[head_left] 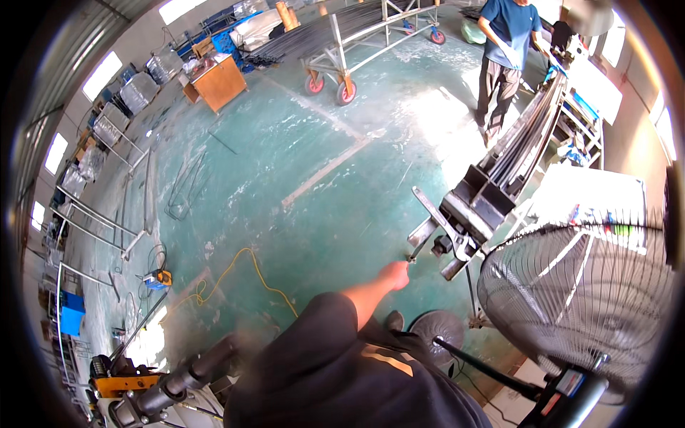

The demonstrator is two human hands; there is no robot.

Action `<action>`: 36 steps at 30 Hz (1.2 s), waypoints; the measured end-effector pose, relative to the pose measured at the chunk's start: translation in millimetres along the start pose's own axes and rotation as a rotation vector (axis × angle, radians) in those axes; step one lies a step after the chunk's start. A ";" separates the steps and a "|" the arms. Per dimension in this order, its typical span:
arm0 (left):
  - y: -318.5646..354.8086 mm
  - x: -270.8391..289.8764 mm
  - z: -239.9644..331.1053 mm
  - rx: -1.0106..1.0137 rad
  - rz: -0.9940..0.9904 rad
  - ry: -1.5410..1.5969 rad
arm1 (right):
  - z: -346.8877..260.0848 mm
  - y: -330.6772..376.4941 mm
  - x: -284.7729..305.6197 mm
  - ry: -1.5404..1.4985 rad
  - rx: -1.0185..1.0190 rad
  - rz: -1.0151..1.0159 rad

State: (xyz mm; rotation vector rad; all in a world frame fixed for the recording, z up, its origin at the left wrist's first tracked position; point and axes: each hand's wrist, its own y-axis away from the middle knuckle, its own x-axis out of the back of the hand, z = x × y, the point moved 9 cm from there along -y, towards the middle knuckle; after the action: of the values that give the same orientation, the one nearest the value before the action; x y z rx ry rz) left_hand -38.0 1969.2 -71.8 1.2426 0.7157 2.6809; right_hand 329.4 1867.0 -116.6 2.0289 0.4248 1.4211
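Note:
My left hand reaches forward from a dark sleeve with its fingers closed. At the fingertips is a thin dark metal rod, its kind too small to tell; the hand seems to grip its near end. Just beyond, a large open-ended wrench lies slanted across a steel vise-like fixture. Beside the wrench jaw sits a dark bolt head. Long dark steel bars run back from the fixture. My right hand is not in view.
A black pedestal fan stands close on the right, its round base near my foot. A yellow cord crosses the green floor. Farther off are a wheeled rack, a wooden desk and a person in a blue shirt.

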 end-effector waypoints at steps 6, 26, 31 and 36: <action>-61.3 14.0 -79.6 -0.036 -0.193 -0.193 | -121.1 -56.8 22.1 -0.016 0.064 -0.016; -131.8 434.9 -582.7 0.571 0.210 0.227 | -509.2 -160.0 -50.2 0.266 -0.149 -0.121; -164.8 539.2 -670.6 0.563 0.244 0.294 | -644.9 -209.8 -73.8 0.359 -0.156 -0.175; -143.6 614.7 -763.1 0.721 0.277 0.217 | -866.1 -306.6 -56.5 0.513 -0.058 -0.206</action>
State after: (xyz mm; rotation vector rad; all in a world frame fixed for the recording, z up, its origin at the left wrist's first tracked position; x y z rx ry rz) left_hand -1026.2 1984.6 -134.4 1.2418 1.7784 2.9065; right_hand -466.5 2327.7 -156.4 1.5065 0.7715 1.7879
